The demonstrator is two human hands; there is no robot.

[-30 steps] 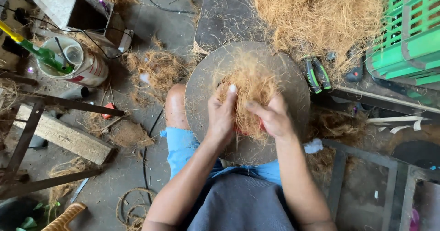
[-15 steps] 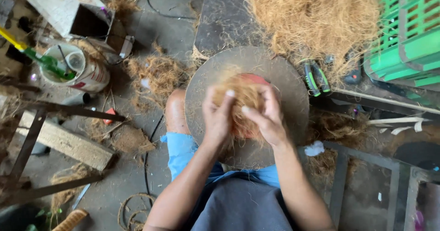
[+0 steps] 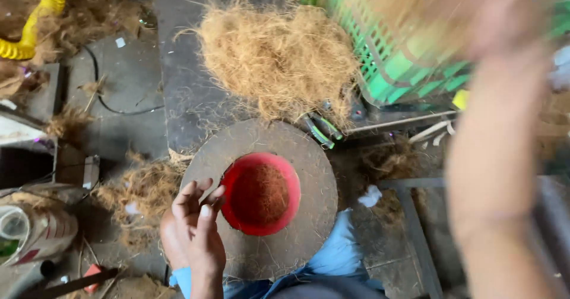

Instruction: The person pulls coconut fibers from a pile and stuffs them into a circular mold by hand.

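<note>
A red bowl (image 3: 261,193) lined with brown fibre dust sits in the hollow of a round grey board (image 3: 314,156) on my lap. My left hand (image 3: 193,228) rests at the bowl's left rim, fingers apart and holding nothing. My right hand (image 3: 510,20) is raised high at the right, close to the camera and badly blurred. A tan wad of coir fibre (image 3: 415,14) smears across the view beside it and seems to be in its grip. My right forearm hides much of the right side.
A big pile of loose coir fibre (image 3: 279,55) lies on the dark slab behind the board. A green plastic crate (image 3: 409,73) stands at the right, a yellow ribbed hose (image 3: 35,20) at top left. Fibre clumps (image 3: 145,189) and a plastic container (image 3: 29,233) lie at the left.
Both hands were pressing fibre into the bowl. The fibre has left the bowl, my right hand has swung up to the right, and the view has shifted upward and closer.
</note>
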